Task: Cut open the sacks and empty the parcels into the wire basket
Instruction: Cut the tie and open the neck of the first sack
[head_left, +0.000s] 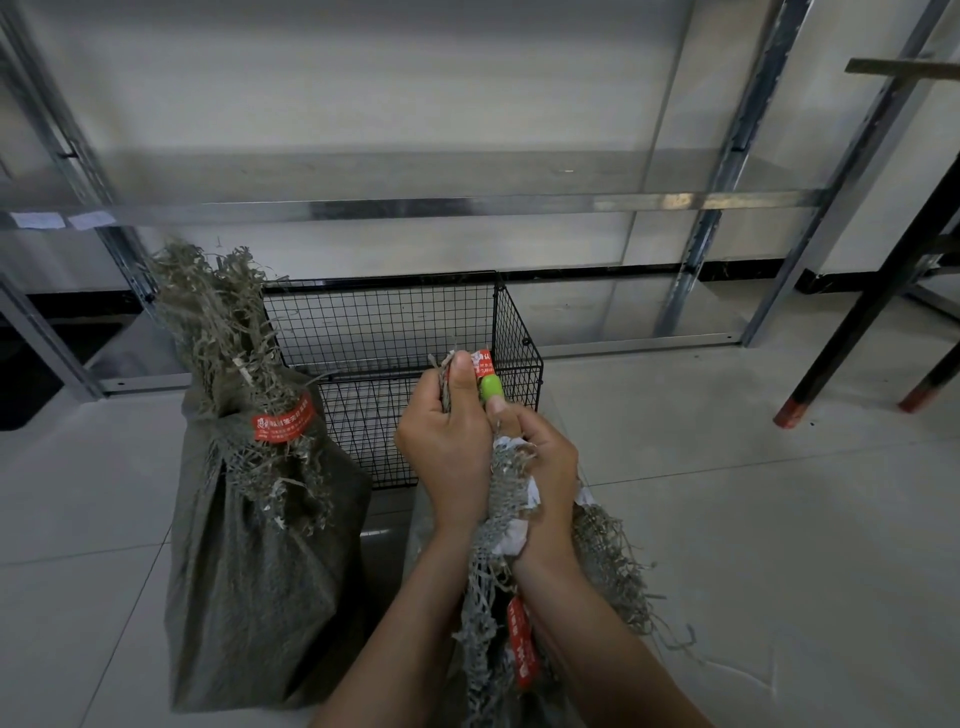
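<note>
A grey woven sack (254, 571) stands tied at the left, with a red tape band (283, 420) round its frayed neck. A second sack (608, 561) lies under my forearms, its frayed mouth pulled up between my hands. My left hand (449, 441) grips the bunched neck of that sack, thumb on a red label (482, 362). My right hand (545, 467) holds a small cutter with a green tip (490, 387) against the neck, fingers curled round it and the fabric. The black wire basket (509, 322) stands behind my hands; no parcels show in it.
A metal shelving rack (467, 205) runs along the white wall behind the basket. Dark table legs with red feet (792, 413) stand at the right. The floor is pale tile. Another red tape strip (522, 644) hangs low on the near sack.
</note>
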